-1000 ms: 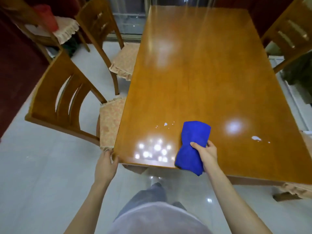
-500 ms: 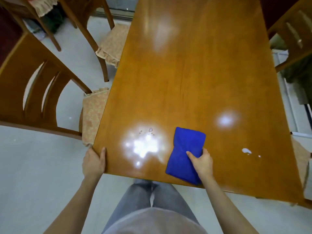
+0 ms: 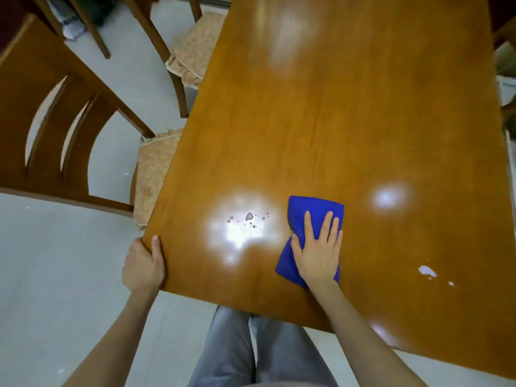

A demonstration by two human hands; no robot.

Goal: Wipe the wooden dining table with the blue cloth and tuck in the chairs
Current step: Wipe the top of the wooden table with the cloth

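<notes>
The wooden dining table (image 3: 349, 113) fills the middle and right of the view. A folded blue cloth (image 3: 307, 208) lies on it near the front edge. My right hand (image 3: 318, 247) presses flat on the cloth with straight fingers. My left hand (image 3: 143, 265) grips the table's front left corner, thumb on top. Small water drops (image 3: 249, 217) sit on the wood just left of the cloth. A white smear (image 3: 427, 271) lies to the right of the cloth. One wooden chair (image 3: 55, 129) with a cushioned seat stands pulled out at the left.
A second chair with a frilled cushion (image 3: 195, 48) stands further back on the left side. Part of another chair (image 3: 506, 32) shows at the right edge. Pale tiled floor (image 3: 55, 303) lies around the table. My legs are against the front edge.
My right hand has gone from gripping the cloth's lower edge to lying flat on top of it. I have come closer to the table. My left hand stays on the corner.
</notes>
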